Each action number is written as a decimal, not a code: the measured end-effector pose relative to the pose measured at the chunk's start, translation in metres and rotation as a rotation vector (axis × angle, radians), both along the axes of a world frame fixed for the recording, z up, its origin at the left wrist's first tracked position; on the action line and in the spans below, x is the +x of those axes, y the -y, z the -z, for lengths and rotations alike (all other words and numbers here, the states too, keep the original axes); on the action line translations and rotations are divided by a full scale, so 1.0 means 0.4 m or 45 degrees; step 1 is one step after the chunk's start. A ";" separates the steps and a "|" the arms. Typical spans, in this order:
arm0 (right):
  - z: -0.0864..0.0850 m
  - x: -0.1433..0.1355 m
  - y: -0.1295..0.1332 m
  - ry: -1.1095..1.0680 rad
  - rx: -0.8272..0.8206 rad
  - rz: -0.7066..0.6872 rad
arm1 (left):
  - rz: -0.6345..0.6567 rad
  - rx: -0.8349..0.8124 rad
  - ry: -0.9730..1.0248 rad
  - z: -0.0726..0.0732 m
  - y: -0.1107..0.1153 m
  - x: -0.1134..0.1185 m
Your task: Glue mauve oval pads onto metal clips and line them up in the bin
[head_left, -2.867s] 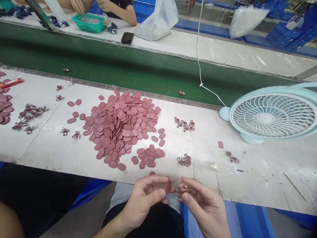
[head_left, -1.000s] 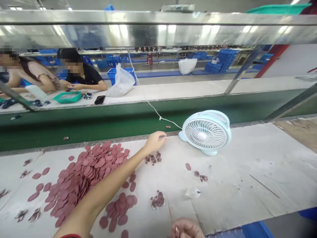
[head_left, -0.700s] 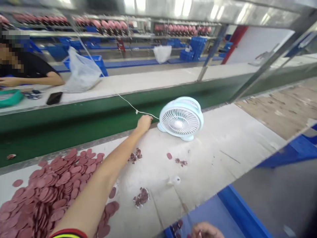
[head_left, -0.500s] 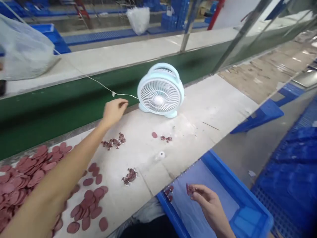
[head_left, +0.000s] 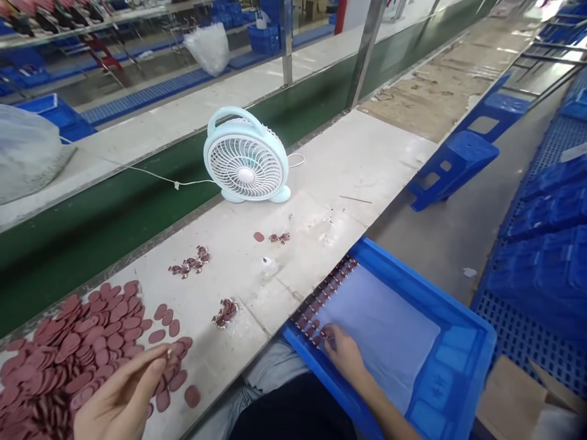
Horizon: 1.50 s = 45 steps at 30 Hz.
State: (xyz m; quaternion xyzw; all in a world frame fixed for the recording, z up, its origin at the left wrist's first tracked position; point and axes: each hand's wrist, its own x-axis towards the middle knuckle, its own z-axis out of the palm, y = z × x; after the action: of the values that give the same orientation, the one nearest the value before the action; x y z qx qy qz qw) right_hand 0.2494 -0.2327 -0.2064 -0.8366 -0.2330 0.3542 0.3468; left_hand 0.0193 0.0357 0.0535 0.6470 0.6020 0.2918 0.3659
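One right hand [head_left: 346,354] is touching several pieces [head_left: 321,299] in one tray [head_left: 444,311], grip hidden; left of the tray, one left hand [head_left: 123,394] is pinching narrowly, contents unclear, partly hiding uncountable, cut-off discs [head_left: 98,333].

A white bench [head_left: 330,156] carries reddish discs [head_left: 94,342], small clusters [head_left: 225,313], a fan [head_left: 246,175]

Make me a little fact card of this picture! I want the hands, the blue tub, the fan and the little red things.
Left hand: over the table, by the red ovals; can't tell if it holds anything
Right hand: inside the blue tub, fingers at the dark red pieces
Blue tub: pale sheet inside, pieces along one side
Fan: light blue, standing on the table
Red ovals: big heap, plus some loose ones
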 end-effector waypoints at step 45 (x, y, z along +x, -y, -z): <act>-0.645 -0.191 -0.600 -0.011 0.764 -0.578 | 0.752 0.672 -0.283 0.155 -0.337 0.154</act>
State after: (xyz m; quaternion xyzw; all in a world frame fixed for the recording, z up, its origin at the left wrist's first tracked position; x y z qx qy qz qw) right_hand 0.1732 0.0073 0.0515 -0.6233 -0.5046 0.3416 0.4902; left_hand 0.0808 0.1707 -0.0087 0.8912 0.3309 0.2470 0.1880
